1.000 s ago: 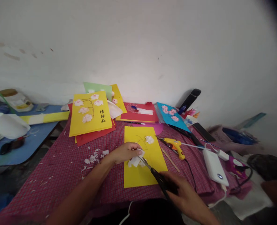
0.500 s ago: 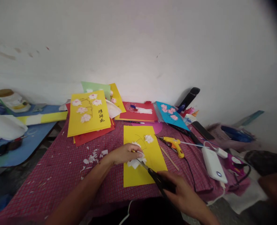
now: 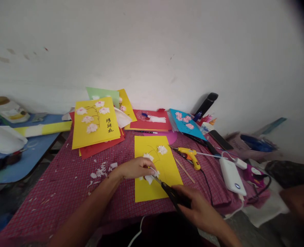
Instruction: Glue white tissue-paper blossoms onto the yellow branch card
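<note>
My right hand (image 3: pixel 197 207) is closed on the handles of black scissors (image 3: pixel 170 192), whose metal blades point up and left. The blade tips reach a small piece of white paper (image 3: pixel 152 171), which the fingers of my left hand (image 3: pixel 136 168) pinch. Both hands work over a yellow sheet (image 3: pixel 148 195). On that sheet are a white paper flower (image 3: pixel 162 150), thin drawn stems, and more white petals partly hidden by my left hand. Whether the blades are apart is too small to tell.
White paper scraps (image 3: pixel 99 172) lie on the checked tablecloth (image 3: pixel 72 185) at the left. To the right are a yellow glue gun (image 3: pixel 189 155), a thin wooden stick (image 3: pixel 185 170) and a white power bank (image 3: pixel 232 178). Finished flower cards (image 3: pixel 90 139) are stacked at the back left.
The whole view has shifted slightly. The scissor blades and the pinched white paper sit at a slightly different angle to each other. Both hands keep their hold.
</note>
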Tool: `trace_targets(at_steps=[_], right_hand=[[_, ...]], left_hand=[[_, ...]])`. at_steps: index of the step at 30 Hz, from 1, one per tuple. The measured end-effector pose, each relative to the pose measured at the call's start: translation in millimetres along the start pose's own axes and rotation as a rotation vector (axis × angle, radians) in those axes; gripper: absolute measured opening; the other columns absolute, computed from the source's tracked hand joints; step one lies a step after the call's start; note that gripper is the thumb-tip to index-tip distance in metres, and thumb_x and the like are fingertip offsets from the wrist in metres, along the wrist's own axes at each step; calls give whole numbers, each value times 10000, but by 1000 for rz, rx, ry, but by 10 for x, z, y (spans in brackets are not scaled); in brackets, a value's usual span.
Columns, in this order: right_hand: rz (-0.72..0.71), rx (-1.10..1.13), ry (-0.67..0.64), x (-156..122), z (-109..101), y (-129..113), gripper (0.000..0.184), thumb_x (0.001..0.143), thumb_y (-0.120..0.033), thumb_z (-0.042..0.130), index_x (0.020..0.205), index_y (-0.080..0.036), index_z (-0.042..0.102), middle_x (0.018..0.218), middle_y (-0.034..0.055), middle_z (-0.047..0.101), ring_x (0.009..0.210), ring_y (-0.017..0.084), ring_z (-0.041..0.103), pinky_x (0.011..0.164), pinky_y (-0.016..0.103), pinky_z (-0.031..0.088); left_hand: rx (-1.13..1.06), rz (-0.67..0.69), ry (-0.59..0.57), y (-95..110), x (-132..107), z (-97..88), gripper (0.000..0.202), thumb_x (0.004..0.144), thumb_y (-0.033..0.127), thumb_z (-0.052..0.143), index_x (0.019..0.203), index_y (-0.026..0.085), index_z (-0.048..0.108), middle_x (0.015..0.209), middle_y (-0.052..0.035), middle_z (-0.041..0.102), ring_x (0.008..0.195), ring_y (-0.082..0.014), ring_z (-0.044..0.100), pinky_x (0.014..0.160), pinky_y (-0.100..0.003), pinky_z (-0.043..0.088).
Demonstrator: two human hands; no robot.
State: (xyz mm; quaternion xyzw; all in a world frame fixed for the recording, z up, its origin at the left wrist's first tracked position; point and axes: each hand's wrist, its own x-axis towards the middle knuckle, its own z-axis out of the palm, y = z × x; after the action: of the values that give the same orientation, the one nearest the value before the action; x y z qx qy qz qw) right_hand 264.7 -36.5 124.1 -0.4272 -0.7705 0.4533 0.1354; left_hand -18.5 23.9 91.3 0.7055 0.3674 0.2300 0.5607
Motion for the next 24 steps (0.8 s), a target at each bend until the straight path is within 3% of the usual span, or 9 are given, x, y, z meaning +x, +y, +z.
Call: trace_targets(at_steps=[6,9,12,16,20,24], right_hand=[[-17,-148,38,-29,11,36,391,850,-227,561,1230,-221,651,1053,77,724,912,237,668,802,343,531],[-43,-306,107,-51,64,99,433,834,-237,569,1263,-198,615,1078,103,717,909,243,672,809,363,535],[-90,-493,212,-61,140,187,491,832,-249,568,1315,-158,563,1094,140,704,933,268,674,813,398,545],[-184,-661,357,-45,206,294,494,858,-237,555,1341,-140,519,1146,169,682,992,285,669,838,421,550],[-260,-740,441,-19,212,370,520,863,-238,571,1368,-153,478,1189,181,667,1025,297,663,841,432,559],[-288,-767,486,1,210,415,533,860,-242,582,1377,-162,474,1206,178,665,1046,307,658,856,448,558]], left_hand=[[32,106,-14,77,-27,-17,332,897,461,597,981,177,746,977,-80,669,867,-171,607,773,-252,453],[3,101,47,120,-20,2,375,945,463,518,923,167,747,1012,-85,660,904,-174,605,803,-260,447],[-26,124,124,135,-3,34,312,914,428,583,878,160,739,1057,-87,642,976,-186,592,853,-265,437],[-165,128,201,74,22,88,286,875,379,649,1073,176,686,1098,-83,623,921,-166,589,803,-257,445],[-329,76,268,8,54,147,495,825,335,716,1276,207,557,1133,-82,610,797,-121,569,712,-234,441],[-514,76,292,11,97,209,648,752,289,786,1327,222,495,1103,-75,605,809,-118,577,719,-235,453]])
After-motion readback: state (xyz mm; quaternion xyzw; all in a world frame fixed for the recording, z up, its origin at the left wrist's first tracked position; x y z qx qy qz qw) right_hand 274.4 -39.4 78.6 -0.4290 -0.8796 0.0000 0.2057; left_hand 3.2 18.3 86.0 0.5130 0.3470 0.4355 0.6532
